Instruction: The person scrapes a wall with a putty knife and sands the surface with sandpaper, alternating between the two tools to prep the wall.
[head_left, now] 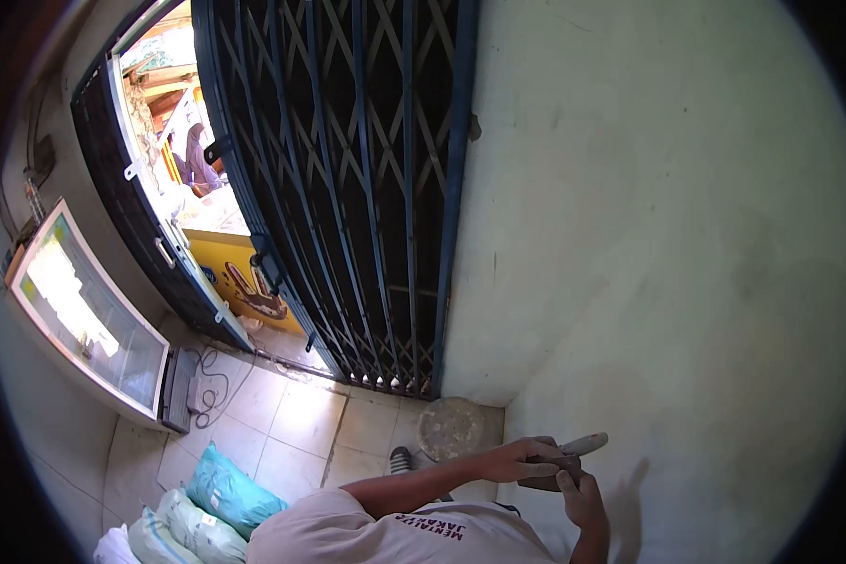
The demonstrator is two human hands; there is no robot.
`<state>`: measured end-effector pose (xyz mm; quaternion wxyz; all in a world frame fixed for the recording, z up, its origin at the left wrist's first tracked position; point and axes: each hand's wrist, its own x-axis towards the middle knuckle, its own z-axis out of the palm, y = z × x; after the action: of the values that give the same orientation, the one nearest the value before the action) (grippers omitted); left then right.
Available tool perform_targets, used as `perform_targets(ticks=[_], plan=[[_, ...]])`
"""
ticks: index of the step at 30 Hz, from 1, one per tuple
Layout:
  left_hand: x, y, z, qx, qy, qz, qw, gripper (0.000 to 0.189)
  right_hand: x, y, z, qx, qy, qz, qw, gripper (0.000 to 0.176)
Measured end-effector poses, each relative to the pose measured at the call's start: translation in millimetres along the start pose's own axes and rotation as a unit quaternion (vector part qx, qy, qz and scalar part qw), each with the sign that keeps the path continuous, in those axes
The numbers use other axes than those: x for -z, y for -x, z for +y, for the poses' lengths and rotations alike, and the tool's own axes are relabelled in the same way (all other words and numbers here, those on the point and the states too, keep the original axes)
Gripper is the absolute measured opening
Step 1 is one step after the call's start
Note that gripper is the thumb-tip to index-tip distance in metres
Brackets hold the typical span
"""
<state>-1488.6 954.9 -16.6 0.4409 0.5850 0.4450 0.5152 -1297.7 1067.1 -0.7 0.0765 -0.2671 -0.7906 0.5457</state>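
In front of the pale wall my two hands meet at the lower right. My left hand (524,461) is closed, and a flat grey tool with a rounded tip (587,444) sticks out beyond its fingers, pointing right. My right hand (583,498) grips a dark brown, block-like piece (571,464) with its thumb on top. The piece continues under my left fingers and touches them. Its exact kind does not show, and the tool's handle end is hidden by my left hand.
A round, stained stool or lid (449,429) stands in the corner by my striped footwear (400,460). Filled plastic sacks (230,489) lie lower left. A glass-fronted cabinet (94,315) and cable (211,385) are left. Beyond the folding metal gate (348,188) a person (197,160) sits outside.
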Motion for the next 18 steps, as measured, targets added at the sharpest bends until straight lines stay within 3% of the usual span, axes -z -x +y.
perform_targets(ticks=[2,5,6,9,10,12,13,15,17,18], plan=[[42.7,2.7,4.1,-0.005,-0.015,0.018,1.0,0.042,-7.0,-32.2,-11.0,-0.044,0.049,-0.004,0.998,0.04],[108.1,9.3,0.5,0.076,-0.027,0.07,0.994,0.048,-15.5,-73.3,-31.1,-0.053,0.055,0.004,0.997,0.041],[132.0,6.9,-1.2,0.035,-0.044,0.079,0.995,0.058,-12.2,-87.1,-37.9,-0.094,0.101,-0.009,0.99,0.042],[192.4,9.2,21.7,0.045,0.009,0.155,0.987,0.067,-16.4,-121.9,-41.5,-0.031,0.01,0.094,0.995,0.041],[213.1,7.0,38.2,0.075,-0.013,0.157,0.985,0.069,-18.3,-129.9,-52.4,-0.044,0.01,0.172,0.984,0.037],[251.1,-0.7,64.1,0.135,-0.06,0.156,0.977,0.074,-16.1,-153.7,-60.6,0.026,-0.047,0.228,0.972,0.037],[271.5,-9.1,55.3,0.068,-0.113,0.158,0.979,0.073,-14.2,-166.5,-63.8,0.063,-0.076,0.256,0.962,0.037],[303.2,-26.6,56.3,0.011,-0.092,0.225,0.97,0.057,-2.7,-195.3,-76.3,0.15,-0.069,0.259,0.952,0.04],[330.6,-43.7,82.1,-0.007,-0.129,0.26,0.957,0.038,15.1,-220.8,-95.2,0.244,-0.049,0.234,0.94,0.043],[339.9,-52.5,92.9,-0.015,-0.146,0.279,0.949,0.029,20.6,-233.3,-102.5,0.261,-0.051,0.265,0.927,0.042]])
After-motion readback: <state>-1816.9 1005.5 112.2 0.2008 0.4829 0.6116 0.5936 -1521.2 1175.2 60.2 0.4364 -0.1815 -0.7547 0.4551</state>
